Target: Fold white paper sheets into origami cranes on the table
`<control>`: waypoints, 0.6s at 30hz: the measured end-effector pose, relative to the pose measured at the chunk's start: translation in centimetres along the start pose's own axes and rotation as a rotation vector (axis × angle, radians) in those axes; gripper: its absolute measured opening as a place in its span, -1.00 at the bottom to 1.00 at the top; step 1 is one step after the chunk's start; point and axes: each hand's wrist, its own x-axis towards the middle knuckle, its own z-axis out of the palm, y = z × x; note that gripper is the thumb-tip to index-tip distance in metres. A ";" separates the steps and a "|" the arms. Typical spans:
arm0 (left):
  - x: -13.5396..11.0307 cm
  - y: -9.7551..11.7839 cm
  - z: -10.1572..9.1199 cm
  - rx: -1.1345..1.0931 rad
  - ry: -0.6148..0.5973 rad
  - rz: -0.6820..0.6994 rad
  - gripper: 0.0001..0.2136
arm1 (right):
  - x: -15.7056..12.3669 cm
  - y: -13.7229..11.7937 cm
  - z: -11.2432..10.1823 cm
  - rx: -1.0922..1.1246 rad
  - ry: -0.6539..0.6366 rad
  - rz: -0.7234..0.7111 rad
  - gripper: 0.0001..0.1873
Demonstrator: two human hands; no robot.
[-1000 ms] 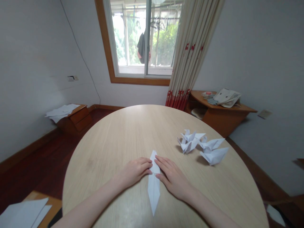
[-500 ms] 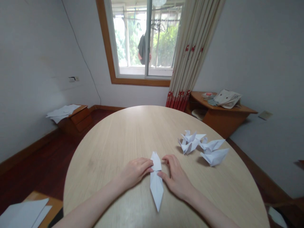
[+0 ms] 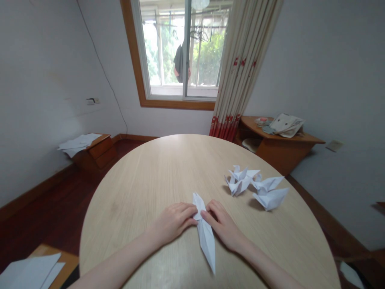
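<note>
A long white folded paper (image 3: 206,241) lies at a slant near the front of the round table, its sharp tip toward me and a narrow notched end pointing away. My left hand (image 3: 177,218) pinches its left edge around the middle, fingers closed. From the other side my right hand (image 3: 221,224) grips the right edge, with the thumb pressed on top of the paper. The fold under the fingers is partly hidden. Several finished white paper birds (image 3: 240,180) stand in a cluster to the right, apart from both hands.
The round wooden table (image 3: 135,180) fills the middle. Loose white sheets (image 3: 33,269) lie on a low surface at lower left, and more papers (image 3: 80,142) top a small cabinet. At the right, a brown desk (image 3: 288,146) carries a cloth bag (image 3: 287,124).
The folded paper has turned, its near tip swinging right, and it looks narrower and tilted. My right hand's fingers have closed in on its edge, the thumb moving farther up.
</note>
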 end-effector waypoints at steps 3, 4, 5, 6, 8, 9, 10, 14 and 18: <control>0.0 0.4 0.0 -0.148 0.003 -0.061 -0.76 | 0.0 -0.3 -0.1 0.061 -0.010 -0.023 -0.63; 0.0 0.5 0.0 -0.223 0.017 -0.089 -0.76 | 0.0 -0.4 -0.1 0.079 -0.018 -0.032 -0.64; 0.1 0.7 0.0 -0.304 0.034 -0.121 -0.76 | 0.0 -0.5 -0.1 0.094 -0.026 -0.042 -0.66; 0.1 0.7 0.0 -0.384 0.051 -0.155 -0.76 | 0.0 -0.5 -0.1 0.105 -0.034 -0.056 -0.66; 0.3 0.8 0.1 -0.529 0.073 -0.236 -0.78 | 0.0 -0.6 -0.2 0.122 -0.049 -0.085 -0.66; 0.4 0.8 0.2 -0.599 0.080 -0.281 -0.79 | -0.1 -0.7 -0.2 0.130 -0.056 -0.098 -0.66; 0.5 0.8 0.2 -0.676 0.086 -0.324 -0.80 | -0.1 -0.7 -0.2 0.138 -0.064 -0.108 -0.65; 0.6 0.8 0.6 -1.019 0.148 -0.413 -0.73 | -0.2 -0.8 -0.3 0.150 -0.091 -0.139 -0.66; 0.5 0.8 0.9 -1.217 0.177 -0.443 -0.60 | -0.2 -0.7 -0.2 0.107 -0.067 -0.171 -0.70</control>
